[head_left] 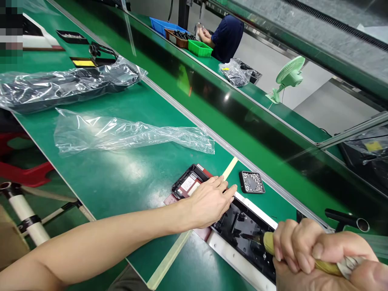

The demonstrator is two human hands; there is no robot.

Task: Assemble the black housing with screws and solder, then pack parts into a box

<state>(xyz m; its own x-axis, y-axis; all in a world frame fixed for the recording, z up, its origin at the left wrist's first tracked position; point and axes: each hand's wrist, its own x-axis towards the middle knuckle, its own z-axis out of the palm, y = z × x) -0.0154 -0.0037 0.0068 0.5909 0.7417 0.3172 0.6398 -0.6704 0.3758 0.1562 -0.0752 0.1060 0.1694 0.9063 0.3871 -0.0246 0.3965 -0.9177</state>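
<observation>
My left hand lies with its fingers spread over the upper end of a long black plastic part. That part rests in a white fixture on the green table. At the lower right my right hand is wrapped round the yellow handle of a screwdriver, whose shaft points left into the black part. Beyond my left hand sits a black frame with a white label. A small black tray of screws stands just right of my left hand.
A clear plastic bag and a wrapped black part lie at the left. A metal rail borders the green conveyor. Across it are a person, a green basket and a fan. A black tube lies near my right hand.
</observation>
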